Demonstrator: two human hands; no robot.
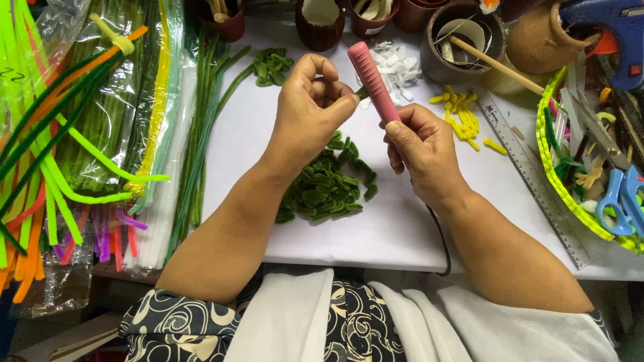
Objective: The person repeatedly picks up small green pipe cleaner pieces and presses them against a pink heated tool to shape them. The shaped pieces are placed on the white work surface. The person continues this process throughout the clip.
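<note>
My right hand (421, 153) grips a pink corded iron-like tool (373, 80), held upright above the white table (416, 228). My left hand (310, 110) pinches a small dark green pipe-cleaner piece (362, 92) and holds it against the tool's side. Below both hands lies a pile of folded dark green pipe-cleaner pieces (325, 188). The tool's black cord (443, 241) runs down toward my body.
Bundles of long pipe cleaners (87, 147) in green, orange, yellow and white lie at the left. Yellow pieces (463, 114) and a metal ruler (537, 174) lie right. A basket (570, 188) holds blue scissors (620, 198). Brown pots (322, 23) and a blue glue gun (614, 30) stand behind.
</note>
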